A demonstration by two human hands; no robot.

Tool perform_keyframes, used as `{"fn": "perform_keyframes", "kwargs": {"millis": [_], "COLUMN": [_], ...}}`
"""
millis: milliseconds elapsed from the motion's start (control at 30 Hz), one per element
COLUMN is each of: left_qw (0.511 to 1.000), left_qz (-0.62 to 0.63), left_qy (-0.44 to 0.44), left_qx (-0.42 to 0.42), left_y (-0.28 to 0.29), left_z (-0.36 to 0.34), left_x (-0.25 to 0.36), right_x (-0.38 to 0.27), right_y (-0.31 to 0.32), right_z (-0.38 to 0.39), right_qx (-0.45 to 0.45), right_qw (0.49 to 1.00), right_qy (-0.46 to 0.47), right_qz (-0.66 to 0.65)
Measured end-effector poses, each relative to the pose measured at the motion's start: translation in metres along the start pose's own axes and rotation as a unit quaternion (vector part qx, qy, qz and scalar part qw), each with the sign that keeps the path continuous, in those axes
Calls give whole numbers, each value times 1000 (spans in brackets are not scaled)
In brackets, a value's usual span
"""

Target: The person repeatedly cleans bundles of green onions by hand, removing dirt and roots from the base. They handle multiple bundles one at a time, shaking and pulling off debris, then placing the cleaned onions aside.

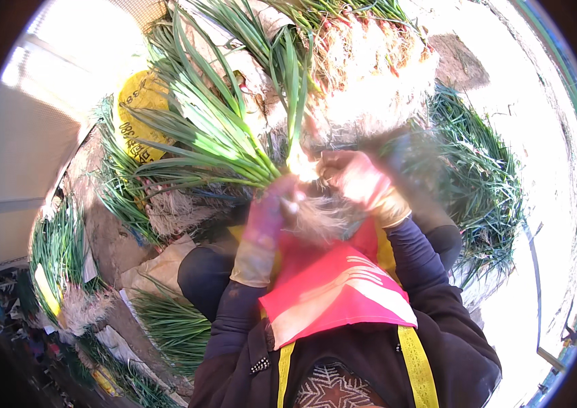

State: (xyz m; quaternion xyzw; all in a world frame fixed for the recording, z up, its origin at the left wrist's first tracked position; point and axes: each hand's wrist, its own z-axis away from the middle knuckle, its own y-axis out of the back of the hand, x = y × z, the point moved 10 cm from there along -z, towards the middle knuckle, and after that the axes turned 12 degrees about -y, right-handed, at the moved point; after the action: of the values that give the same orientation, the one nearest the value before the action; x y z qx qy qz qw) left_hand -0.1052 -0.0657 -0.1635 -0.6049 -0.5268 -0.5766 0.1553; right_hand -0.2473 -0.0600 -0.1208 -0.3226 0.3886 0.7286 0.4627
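Observation:
My left hand (pixel 269 211), in a pale glove, is closed round the base of a bunch of leafy green garlic (pixel 234 146). The long flat leaves fan out up and to the left, and pale stringy roots (pixel 319 217) hang below the grip, blurred. One separate stalk (pixel 295 102) stands nearly upright, its glaring lower end between my two hands. My right hand (pixel 363 183), also gloved, is beside that end with its fingers curled together. Motion and bright sun smear its fingertips, hiding what they pinch.
A large heap of rooted stalks (pixel 370 61) lies ahead. To the right is a pile of loose green leaves (pixel 479 177). More bundles (pixel 64 245) lie at the left, near a yellow printed sack (pixel 142 112). A red apron (pixel 336 279) covers my lap.

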Motion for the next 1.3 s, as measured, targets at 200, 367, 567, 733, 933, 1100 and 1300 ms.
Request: {"fn": "perform_keyframes", "kwargs": {"millis": [200, 367, 567, 733, 933, 1100, 1300], "left_qw": [976, 838, 712, 757, 798, 907, 859], "left_qz": [216, 541, 660, 615, 516, 342, 389], "left_qy": [-11, -9, 175, 205, 269, 239, 300], "left_qx": [15, 72, 163, 86, 156, 65, 144], "left_y": [-15, 4, -6, -33, -41, -33, -21], "left_z": [7, 9, 2, 7, 28, 19, 28], "left_x": [-34, 13, 2, -37, -69, -44, -27], "right_x": [-11, -38, -72, -29, 12, -8, -22], "right_y": [-34, -15, 84, 113, 75, 10, -21], "right_z": [-32, -33, -72, -61, -18, -24, -42], "right_qx": [-175, -79, 187, 373, 434, 133, 138], "right_qw": [923, 931, 976, 865, 839, 986, 966], "right_qy": [-9, 108, 97, -46, 21, 78, 49], "right_qz": [-342, -340, -52, 332, 328, 59, 214]}}
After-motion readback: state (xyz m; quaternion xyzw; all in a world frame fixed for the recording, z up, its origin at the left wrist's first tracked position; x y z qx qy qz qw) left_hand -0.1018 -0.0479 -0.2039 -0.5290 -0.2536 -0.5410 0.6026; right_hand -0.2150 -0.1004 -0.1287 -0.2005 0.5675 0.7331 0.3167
